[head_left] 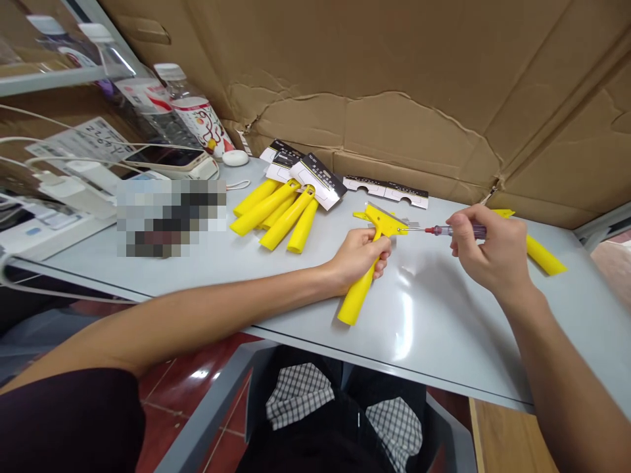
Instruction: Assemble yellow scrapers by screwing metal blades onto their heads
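Note:
My left hand (363,256) is wrapped round the handle of a yellow scraper (357,295), whose wide head points away from me. A thin metal blade edge shows along that head. In my right hand (486,246) is a screwdriver (444,230) with a clear purplish handle and a red collar, lying nearly level. Its tip meets the right side of the scraper's head, by a small screw. Left of my hands lie several yellow scrapers (290,217) with printed cards on their far ends. Partly behind my right hand lies another yellow scraper (545,255).
Folded black-and-white cards (387,190) stand near the cardboard wall (419,98). Drink bottles (197,112), a phone (165,157), a white oval case (235,158), cables and a power strip (59,226) crowd the left. The grey table's front edge (394,378) is above my lap.

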Action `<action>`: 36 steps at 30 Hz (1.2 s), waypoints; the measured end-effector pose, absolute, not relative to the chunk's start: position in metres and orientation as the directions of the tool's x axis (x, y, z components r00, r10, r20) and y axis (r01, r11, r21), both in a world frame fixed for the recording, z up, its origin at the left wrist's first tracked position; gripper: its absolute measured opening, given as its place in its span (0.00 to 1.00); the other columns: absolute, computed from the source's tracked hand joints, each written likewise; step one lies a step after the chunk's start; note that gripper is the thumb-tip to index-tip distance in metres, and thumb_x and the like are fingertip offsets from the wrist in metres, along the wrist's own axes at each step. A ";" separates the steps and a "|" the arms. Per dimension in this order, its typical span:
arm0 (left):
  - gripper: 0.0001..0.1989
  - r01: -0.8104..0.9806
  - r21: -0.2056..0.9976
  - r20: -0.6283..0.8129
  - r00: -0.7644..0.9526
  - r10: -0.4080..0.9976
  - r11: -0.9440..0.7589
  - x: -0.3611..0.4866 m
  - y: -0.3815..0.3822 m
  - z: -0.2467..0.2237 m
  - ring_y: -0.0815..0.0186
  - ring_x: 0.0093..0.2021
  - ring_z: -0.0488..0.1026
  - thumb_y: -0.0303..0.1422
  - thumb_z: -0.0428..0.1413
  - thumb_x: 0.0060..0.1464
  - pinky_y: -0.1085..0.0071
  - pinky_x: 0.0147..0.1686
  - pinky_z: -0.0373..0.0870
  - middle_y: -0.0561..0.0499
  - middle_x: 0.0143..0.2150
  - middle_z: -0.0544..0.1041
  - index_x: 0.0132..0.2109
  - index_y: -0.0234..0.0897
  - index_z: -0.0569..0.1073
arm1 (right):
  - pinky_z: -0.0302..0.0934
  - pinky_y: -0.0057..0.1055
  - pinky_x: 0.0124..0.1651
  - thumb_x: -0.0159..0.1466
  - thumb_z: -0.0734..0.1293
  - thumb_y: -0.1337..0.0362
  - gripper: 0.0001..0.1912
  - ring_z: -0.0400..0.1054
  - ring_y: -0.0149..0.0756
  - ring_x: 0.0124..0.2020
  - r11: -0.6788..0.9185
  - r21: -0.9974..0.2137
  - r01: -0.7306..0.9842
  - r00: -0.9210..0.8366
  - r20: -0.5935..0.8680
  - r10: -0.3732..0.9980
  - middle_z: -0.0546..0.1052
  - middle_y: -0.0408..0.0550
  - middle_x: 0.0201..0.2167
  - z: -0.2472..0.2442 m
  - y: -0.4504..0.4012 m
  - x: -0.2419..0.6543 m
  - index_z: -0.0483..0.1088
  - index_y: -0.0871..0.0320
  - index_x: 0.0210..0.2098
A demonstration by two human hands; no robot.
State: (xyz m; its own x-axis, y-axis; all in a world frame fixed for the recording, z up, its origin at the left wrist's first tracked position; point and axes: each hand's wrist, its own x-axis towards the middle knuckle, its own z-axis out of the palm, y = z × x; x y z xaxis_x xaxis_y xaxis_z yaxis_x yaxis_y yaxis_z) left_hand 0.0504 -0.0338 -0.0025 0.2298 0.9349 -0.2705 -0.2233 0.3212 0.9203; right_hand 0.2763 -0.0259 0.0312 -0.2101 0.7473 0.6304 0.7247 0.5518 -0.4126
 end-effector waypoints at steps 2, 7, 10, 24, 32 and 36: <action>0.13 -0.224 0.923 -0.259 0.237 0.936 0.312 0.050 -0.034 -0.003 0.75 0.18 0.62 0.21 0.56 0.55 0.77 0.16 0.58 0.55 0.21 0.65 0.25 0.37 0.66 | 0.61 0.38 0.28 0.78 0.59 0.53 0.18 0.67 0.37 0.18 0.527 -0.396 0.752 -0.198 0.626 0.754 0.72 0.42 0.17 0.030 -0.025 0.278 0.71 0.51 0.35; 0.12 -0.242 0.922 -0.249 0.229 0.941 0.302 0.050 -0.035 0.000 0.76 0.18 0.62 0.21 0.56 0.54 0.78 0.16 0.59 0.56 0.22 0.66 0.26 0.37 0.65 | 0.64 0.35 0.27 0.75 0.63 0.57 0.09 0.69 0.35 0.19 0.551 -0.408 0.728 -0.206 0.636 0.743 0.75 0.41 0.21 0.029 -0.023 0.275 0.71 0.51 0.39; 0.12 -0.208 0.927 -0.263 0.229 0.937 0.311 0.050 -0.037 0.001 0.75 0.17 0.62 0.21 0.56 0.54 0.78 0.16 0.60 0.56 0.22 0.66 0.26 0.37 0.65 | 0.67 0.33 0.27 0.73 0.66 0.59 0.04 0.74 0.35 0.23 0.610 -0.379 0.696 -0.208 0.707 0.676 0.79 0.42 0.28 0.028 -0.022 0.272 0.71 0.52 0.42; 0.10 -0.222 0.926 -0.252 0.242 0.937 0.306 0.049 -0.035 -0.004 0.75 0.17 0.62 0.23 0.57 0.52 0.77 0.15 0.58 0.56 0.21 0.65 0.26 0.37 0.66 | 0.54 0.34 0.25 0.77 0.59 0.62 0.10 0.62 0.32 0.14 0.599 -0.225 0.769 -0.221 0.785 0.579 0.66 0.34 0.15 0.021 -0.021 0.275 0.70 0.51 0.40; 0.11 -0.249 0.926 -0.220 0.251 0.943 0.282 0.049 -0.035 -0.006 0.75 0.18 0.62 0.28 0.60 0.57 0.77 0.15 0.59 0.57 0.24 0.67 0.29 0.37 0.67 | 0.63 0.29 0.23 0.67 0.70 0.69 0.12 0.70 0.30 0.20 0.722 -0.233 0.652 -0.196 0.868 0.457 0.79 0.37 0.28 0.022 -0.025 0.262 0.69 0.50 0.49; 0.11 -0.235 0.928 -0.225 0.263 0.938 0.288 0.050 -0.035 -0.005 0.76 0.18 0.62 0.27 0.61 0.57 0.78 0.15 0.59 0.57 0.24 0.67 0.29 0.37 0.67 | 0.68 0.30 0.23 0.63 0.71 0.69 0.16 0.73 0.32 0.24 0.759 -0.288 0.584 -0.166 0.873 0.459 0.80 0.40 0.33 0.022 -0.028 0.259 0.69 0.50 0.49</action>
State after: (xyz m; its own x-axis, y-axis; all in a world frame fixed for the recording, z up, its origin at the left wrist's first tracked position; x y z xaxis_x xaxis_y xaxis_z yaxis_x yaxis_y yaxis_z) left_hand 0.0496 -0.0352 -0.0055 0.2628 0.9383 -0.2247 -0.2349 0.2881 0.9284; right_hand 0.2591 -0.0281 0.0215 -0.1658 0.4594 0.8726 0.5845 0.7585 -0.2882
